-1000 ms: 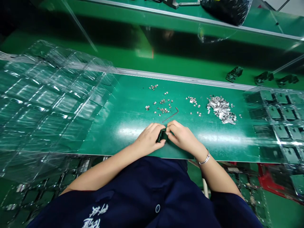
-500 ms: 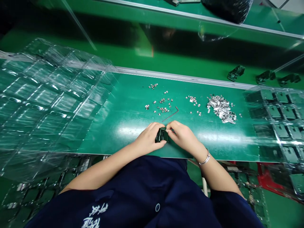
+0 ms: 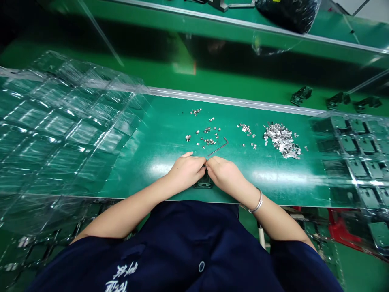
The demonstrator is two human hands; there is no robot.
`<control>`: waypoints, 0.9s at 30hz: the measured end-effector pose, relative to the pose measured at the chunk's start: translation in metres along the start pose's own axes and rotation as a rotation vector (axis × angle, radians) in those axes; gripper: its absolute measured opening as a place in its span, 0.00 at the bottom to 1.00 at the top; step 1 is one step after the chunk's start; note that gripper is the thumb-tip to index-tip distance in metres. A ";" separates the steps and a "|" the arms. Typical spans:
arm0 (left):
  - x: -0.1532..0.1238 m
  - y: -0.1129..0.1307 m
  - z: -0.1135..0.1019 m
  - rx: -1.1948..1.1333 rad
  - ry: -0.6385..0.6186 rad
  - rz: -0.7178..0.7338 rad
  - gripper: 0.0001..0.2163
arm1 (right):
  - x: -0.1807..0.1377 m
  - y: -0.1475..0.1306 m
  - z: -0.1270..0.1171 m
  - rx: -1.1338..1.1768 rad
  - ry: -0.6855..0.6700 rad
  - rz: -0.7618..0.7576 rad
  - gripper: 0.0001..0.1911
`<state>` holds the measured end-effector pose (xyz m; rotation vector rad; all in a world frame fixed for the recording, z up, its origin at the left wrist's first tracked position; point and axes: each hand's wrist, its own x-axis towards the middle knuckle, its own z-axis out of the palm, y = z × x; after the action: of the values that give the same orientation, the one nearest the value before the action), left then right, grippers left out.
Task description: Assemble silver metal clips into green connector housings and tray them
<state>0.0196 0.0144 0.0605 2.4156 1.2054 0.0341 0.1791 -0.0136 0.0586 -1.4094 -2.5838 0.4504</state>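
Observation:
A small dark green block-like part rests on the green bench close to its front edge, its upper half covered by my fingers. My left hand is closed, fingertips bent down at the part's top. Against them meet the pinched thumb and fingers of my right hand. Whatever is between the fingertips is too small and hidden to make out. Just beyond the hands lies a hex key. Small shiny metal pieces are scattered behind it.
A heap of flat silver metal pieces lies to the right, beside a smaller cluster. Clear plastic trays are stacked at left. At right, a tray holds several dark green parts. More dark parts stand behind the metal rail.
My left hand has let its grip on the part's side go and turned over its top. The part now sits flatter and lower, and my right hand has moved left to meet the left.

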 end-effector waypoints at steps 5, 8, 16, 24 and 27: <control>-0.006 -0.017 -0.004 -0.311 0.072 -0.006 0.11 | 0.004 0.014 0.000 0.180 -0.009 0.140 0.07; -0.024 -0.025 0.001 -0.471 0.221 -0.020 0.21 | 0.003 0.036 0.006 0.248 -0.029 0.244 0.08; -0.038 -0.008 0.050 -0.261 0.235 -0.103 0.24 | 0.022 0.073 0.019 -0.016 0.000 0.008 0.05; -0.028 -0.019 0.036 -0.404 0.380 -0.055 0.16 | 0.004 0.062 0.023 0.393 0.083 0.049 0.08; -0.024 -0.029 0.031 -0.437 0.386 -0.087 0.10 | -0.006 0.051 0.020 0.395 -0.007 0.068 0.08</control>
<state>-0.0102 -0.0004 0.0253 2.0208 1.2988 0.6914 0.2166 0.0034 0.0223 -1.3533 -2.2860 0.9170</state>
